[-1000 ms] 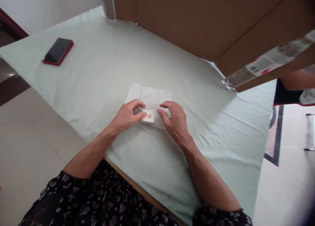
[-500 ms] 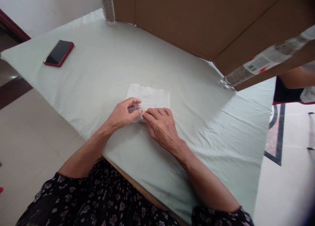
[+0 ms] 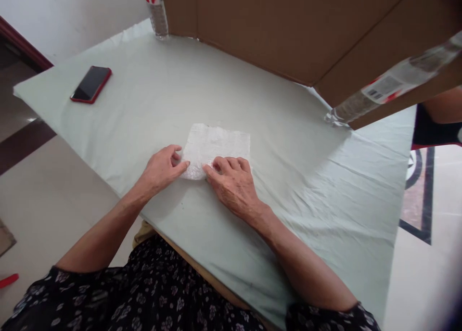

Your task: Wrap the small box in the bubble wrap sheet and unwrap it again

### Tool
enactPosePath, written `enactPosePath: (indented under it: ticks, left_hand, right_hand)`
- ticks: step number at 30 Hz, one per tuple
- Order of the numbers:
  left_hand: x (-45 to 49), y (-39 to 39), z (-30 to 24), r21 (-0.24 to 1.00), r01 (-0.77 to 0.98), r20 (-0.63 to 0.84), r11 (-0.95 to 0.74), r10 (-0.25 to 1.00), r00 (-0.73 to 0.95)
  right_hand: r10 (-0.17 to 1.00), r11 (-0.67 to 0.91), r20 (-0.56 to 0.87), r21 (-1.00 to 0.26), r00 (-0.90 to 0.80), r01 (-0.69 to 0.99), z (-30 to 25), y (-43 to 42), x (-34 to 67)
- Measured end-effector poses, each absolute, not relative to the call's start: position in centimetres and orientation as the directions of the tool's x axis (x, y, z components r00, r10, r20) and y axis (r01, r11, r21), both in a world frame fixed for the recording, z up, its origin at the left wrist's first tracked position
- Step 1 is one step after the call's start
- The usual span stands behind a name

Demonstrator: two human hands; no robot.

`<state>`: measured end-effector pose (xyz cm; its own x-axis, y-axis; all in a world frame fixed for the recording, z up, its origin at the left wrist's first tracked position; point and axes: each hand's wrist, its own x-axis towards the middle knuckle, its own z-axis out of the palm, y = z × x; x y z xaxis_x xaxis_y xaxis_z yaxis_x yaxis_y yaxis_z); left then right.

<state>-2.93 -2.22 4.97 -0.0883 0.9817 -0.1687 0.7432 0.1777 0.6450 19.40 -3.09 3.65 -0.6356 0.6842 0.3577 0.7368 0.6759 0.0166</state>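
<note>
A white, finely textured sheet, like a tissue or thin wrap, lies on the cloth-covered table; its exact kind I cannot make out. At the sheet's left edge is my left hand, thumb and fingers apart, with nothing held between them and the thumb tip by the lower left corner. My right hand rests over the sheet's lower right part, fingers curled down onto it and the thumb at its near edge. Those fingers hide that corner.
A phone in a red case lies at the left. Across the back stands a tall brown cardboard panel, with one plastic bottle at its left edge and another bottle along its right. Another person's arm shows at far right.
My left hand has drawn left, off the middle of the sheet to its edge, and opened. A dark patch between the hands is no longer seen. My right hand stays on the sheet.
</note>
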Motion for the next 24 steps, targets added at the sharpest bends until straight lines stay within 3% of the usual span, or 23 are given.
enactPosePath:
  ticks: [7,13,17,24]
  left_hand:
    - [-3.0,-2.3,5.9,0.740,0.498,-0.483,0.452,0.872,-0.073]
    - [-1.4,-1.6,4.9,0.843,0.268,-0.473,0.466,0.880,-0.042]
    - [-0.5,-1.1,4.3,0.871,0.261,-0.422,0.416,0.906,-0.034]
    - [-0.5,-0.5,4.9,0.807,0.469,-0.397,0.360,0.918,-0.021]
  right_hand:
    - [0.687,0.674,0.352,0.018,-0.635,0.739,3.4,-2.9,19.3]
    - [0.676,0.680,0.364,0.026,-0.641,0.732,3.2,-2.9,19.3]
    - [0.674,0.673,0.389,0.030,-0.629,0.739,3.1,-2.9,19.1]
    - [0.662,0.673,0.397,0.059,-0.635,0.738,2.9,-2.9,19.0]
